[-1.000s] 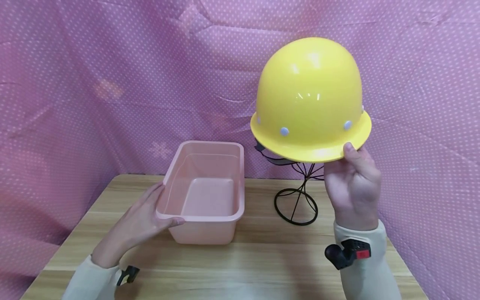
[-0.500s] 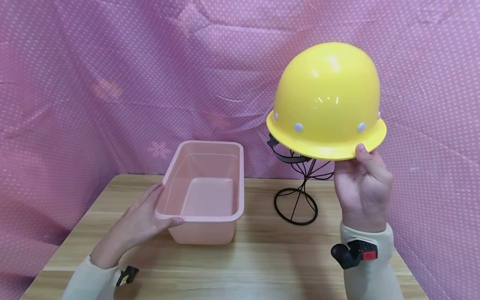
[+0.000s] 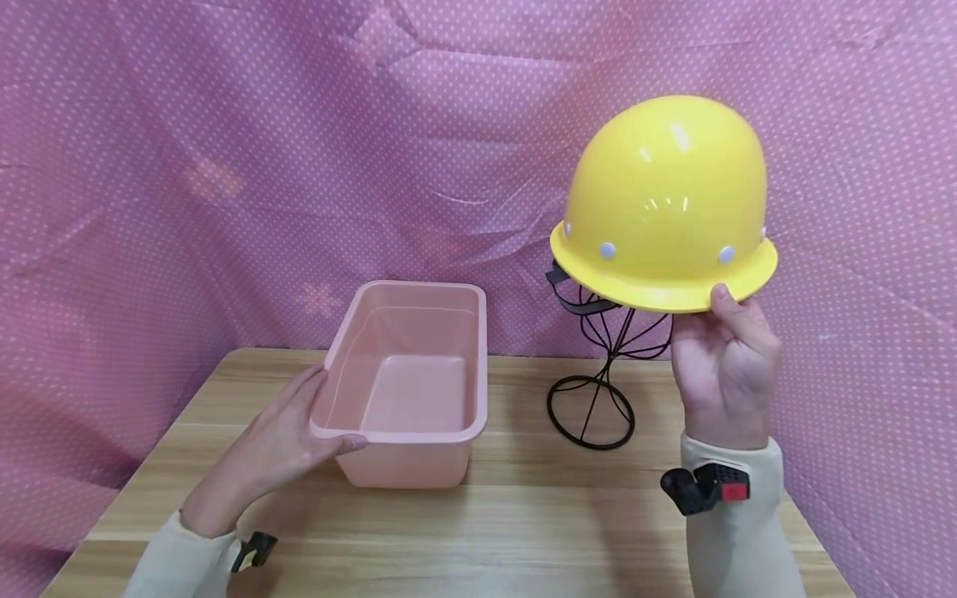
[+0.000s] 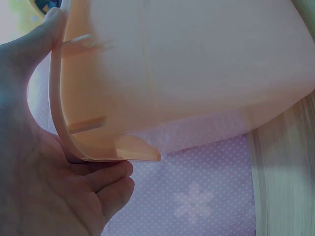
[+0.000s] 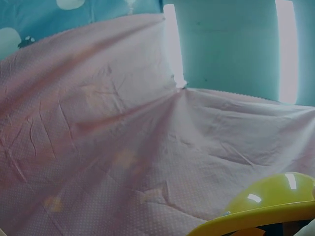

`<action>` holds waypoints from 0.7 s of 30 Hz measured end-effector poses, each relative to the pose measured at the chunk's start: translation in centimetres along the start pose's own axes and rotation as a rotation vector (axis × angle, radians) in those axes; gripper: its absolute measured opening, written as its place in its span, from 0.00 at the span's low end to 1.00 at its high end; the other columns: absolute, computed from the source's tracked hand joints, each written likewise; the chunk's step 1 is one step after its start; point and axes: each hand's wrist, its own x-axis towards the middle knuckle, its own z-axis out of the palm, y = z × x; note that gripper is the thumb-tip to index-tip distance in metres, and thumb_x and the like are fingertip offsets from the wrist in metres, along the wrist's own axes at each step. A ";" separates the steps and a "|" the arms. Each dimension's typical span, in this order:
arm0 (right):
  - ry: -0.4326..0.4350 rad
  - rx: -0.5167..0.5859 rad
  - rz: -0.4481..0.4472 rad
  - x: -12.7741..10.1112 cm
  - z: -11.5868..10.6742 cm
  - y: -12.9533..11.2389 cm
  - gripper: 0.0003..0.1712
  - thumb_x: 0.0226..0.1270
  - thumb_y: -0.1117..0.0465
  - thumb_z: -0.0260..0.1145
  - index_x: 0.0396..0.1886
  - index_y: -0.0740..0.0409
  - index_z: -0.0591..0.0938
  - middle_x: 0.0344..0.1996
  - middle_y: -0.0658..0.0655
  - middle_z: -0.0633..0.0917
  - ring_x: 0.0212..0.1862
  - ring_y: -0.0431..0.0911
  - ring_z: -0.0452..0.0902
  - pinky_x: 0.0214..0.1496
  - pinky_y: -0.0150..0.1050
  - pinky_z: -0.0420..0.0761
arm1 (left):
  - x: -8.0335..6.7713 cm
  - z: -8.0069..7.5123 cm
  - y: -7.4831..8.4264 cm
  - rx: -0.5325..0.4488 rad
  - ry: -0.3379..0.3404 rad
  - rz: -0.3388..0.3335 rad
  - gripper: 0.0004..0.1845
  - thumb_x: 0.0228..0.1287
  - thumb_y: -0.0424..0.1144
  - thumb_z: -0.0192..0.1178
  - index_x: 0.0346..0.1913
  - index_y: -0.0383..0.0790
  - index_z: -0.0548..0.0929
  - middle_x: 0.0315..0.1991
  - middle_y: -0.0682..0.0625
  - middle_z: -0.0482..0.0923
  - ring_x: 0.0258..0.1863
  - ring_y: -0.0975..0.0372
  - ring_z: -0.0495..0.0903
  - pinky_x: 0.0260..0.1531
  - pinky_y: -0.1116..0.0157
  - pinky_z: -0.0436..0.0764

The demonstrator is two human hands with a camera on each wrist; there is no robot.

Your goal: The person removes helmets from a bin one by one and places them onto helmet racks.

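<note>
While the right hand (image 3: pixel 723 357) grips it, the yellow helmet (image 3: pixel 665 203) gleams glossy.

Your helmet (image 3: pixel 665 203) hides the wire stand's (image 3: pixel 598 390) top; the right wrist view cuts the helmet's dome at its lower edge.

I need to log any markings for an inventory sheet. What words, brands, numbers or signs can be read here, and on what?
None can be read. The yellow helmet, pink tub and wire stand show no lettering; the cloth backdrop bears only dots and faint flower shapes.
</note>
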 end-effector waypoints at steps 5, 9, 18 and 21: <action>0.028 0.014 -0.008 0.5 -0.5 -0.2 0.33 0.63 0.81 0.38 0.69 0.64 0.59 0.69 0.61 0.64 0.71 0.53 0.60 0.74 0.46 0.59 | 0.0 0.0 0.1 0.001 -0.016 -0.017 0.61 0.41 0.77 0.57 0.74 0.48 0.48 0.74 0.45 0.50 0.66 0.40 0.62 0.53 0.33 0.67; 0.063 0.008 -0.017 0.9 -0.9 -0.5 0.33 0.62 0.82 0.40 0.69 0.64 0.60 0.68 0.61 0.66 0.70 0.53 0.61 0.73 0.47 0.61 | 0.0 0.0 0.1 0.002 -0.020 -0.021 0.61 0.41 0.77 0.57 0.74 0.47 0.48 0.74 0.44 0.49 0.66 0.39 0.61 0.54 0.33 0.66; 0.169 0.024 -0.006 1.4 -2.5 -1.1 0.32 0.61 0.82 0.43 0.66 0.64 0.64 0.66 0.60 0.69 0.69 0.52 0.64 0.72 0.45 0.63 | 0.0 0.0 0.1 0.004 -0.024 -0.026 0.62 0.40 0.77 0.57 0.74 0.47 0.47 0.74 0.43 0.49 0.67 0.39 0.60 0.55 0.33 0.66; 0.185 0.029 -0.005 1.4 -3.0 -1.4 0.31 0.62 0.82 0.43 0.66 0.65 0.65 0.66 0.60 0.69 0.68 0.52 0.64 0.73 0.45 0.62 | 0.0 -0.1 0.1 0.005 -0.026 -0.026 0.62 0.41 0.77 0.57 0.74 0.47 0.47 0.74 0.43 0.49 0.67 0.39 0.60 0.55 0.33 0.65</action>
